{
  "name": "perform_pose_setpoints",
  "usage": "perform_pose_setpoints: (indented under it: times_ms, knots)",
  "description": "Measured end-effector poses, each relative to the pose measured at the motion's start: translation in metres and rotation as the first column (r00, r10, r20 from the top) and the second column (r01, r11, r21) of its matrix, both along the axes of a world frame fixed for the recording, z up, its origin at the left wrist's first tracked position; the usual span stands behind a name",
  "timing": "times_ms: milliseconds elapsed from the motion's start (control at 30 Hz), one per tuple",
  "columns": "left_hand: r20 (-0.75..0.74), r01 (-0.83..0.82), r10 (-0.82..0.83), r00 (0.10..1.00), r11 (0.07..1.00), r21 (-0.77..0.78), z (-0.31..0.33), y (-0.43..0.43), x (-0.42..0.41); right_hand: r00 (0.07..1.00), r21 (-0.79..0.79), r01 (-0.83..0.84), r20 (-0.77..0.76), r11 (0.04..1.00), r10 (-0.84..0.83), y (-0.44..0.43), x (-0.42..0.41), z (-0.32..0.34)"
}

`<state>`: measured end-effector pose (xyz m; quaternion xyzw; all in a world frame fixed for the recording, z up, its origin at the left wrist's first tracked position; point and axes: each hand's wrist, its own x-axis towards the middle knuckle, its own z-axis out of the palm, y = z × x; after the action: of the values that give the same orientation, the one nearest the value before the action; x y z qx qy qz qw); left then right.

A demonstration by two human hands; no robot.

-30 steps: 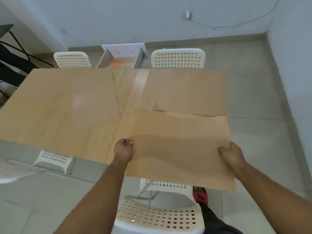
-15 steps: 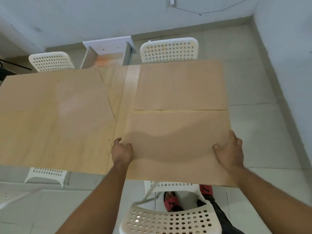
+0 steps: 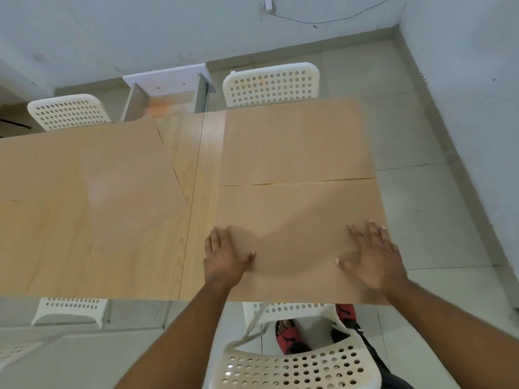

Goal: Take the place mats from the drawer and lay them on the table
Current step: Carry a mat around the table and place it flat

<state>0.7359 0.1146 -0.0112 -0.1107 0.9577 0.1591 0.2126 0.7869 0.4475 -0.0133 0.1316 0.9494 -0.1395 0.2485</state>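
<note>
left hand (image 3: 224, 255): flat, palm down, on the left edge of the near mat, fingers spread and gripping nothing, thumb pointing right across the mat.
right hand (image 3: 375, 255): flat, palm down, on the right part of the same mat, fingers fanned apart and gripping nothing.
near mat (image 3: 297, 220): tan sheet lying on the table's right half, its near edge along the table's near edge, slightly rippled between the two hands.
far mat (image 3: 295, 141): same tan colour, lying just beyond the near mat, their long edges meeting with a thin gap towards the right.
left mats (image 3: 84, 169): tan sheets covering the table's left half; their seams are hard to tell apart.
table (image 3: 196, 220): light wood, a bare strip showing between left and right mats.
drawer (image 3: 168, 94): white, pulled out past the table's far edge, something orange blurred inside.
chairs (image 3: 271, 84): white, perforated, two beyond the table, others at the near side.
feet (image 3: 289, 335): in red and black sandals under the near chair.
</note>
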Motion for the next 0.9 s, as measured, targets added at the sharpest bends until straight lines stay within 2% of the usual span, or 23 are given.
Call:
perform_pose_setpoints:
  times_ms: [400, 900]
  knots:
    - [0.038, 0.049, -0.048, 0.998, 0.999, -0.020, 0.000, 0.004, 0.001, 1.000, -0.026, 0.001, 0.008, 1.000, 0.000, 0.009, -0.013, -0.001]
    - [0.054, -0.007, 0.008, 0.999, 0.999, -0.031, -0.001, 0.002, -0.003, 1.000, -0.011, -0.022, 0.005, 1.000, 0.022, 0.004, -0.016, -0.001]
